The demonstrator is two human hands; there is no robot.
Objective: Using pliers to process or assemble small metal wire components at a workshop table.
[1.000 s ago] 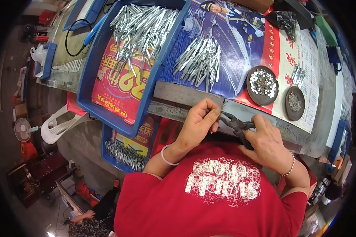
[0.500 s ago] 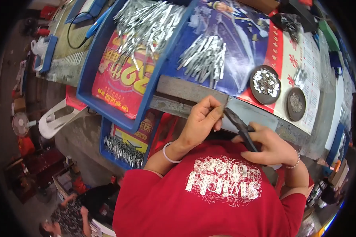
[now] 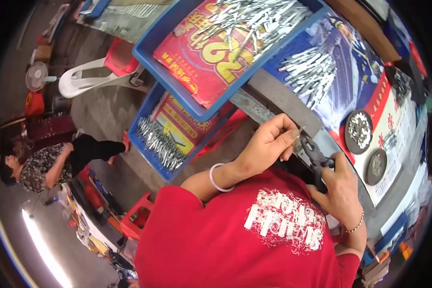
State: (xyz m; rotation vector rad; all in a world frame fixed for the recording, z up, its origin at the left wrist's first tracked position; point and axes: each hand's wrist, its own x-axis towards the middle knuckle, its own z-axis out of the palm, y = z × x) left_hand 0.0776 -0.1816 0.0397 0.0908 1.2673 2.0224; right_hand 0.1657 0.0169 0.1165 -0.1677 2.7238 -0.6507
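My left hand (image 3: 272, 145) is closed, thumb and forefinger pinching a small thin metal piece (image 3: 301, 129) whose far part is too small to make out. Dark pliers (image 3: 313, 152) are gripped in my right hand (image 3: 340, 186), their jaws pointing at the pinched piece. Whether the jaws touch it I cannot tell. Both hands are at the table's near edge (image 3: 293, 109). Beyond them a loose pile of flat silver metal strips (image 3: 312, 72) lies on a blue printed sheet. To the right are a dark round dish of shiny discs (image 3: 359, 130) and a smaller dish of tiny grey parts (image 3: 376, 165).
A blue tray (image 3: 189, 108) with many silver strips overhangs the table at left. Below it a second blue bin (image 3: 144, 156) holds more metal parts. A white and red chair (image 3: 84, 79) stands further left; another person (image 3: 43, 165) is at far left.
The view has turned, shifting the table and trays to the right and up. The pliers' handles look further spread in my right hand. My left hand still pinches the small piece.
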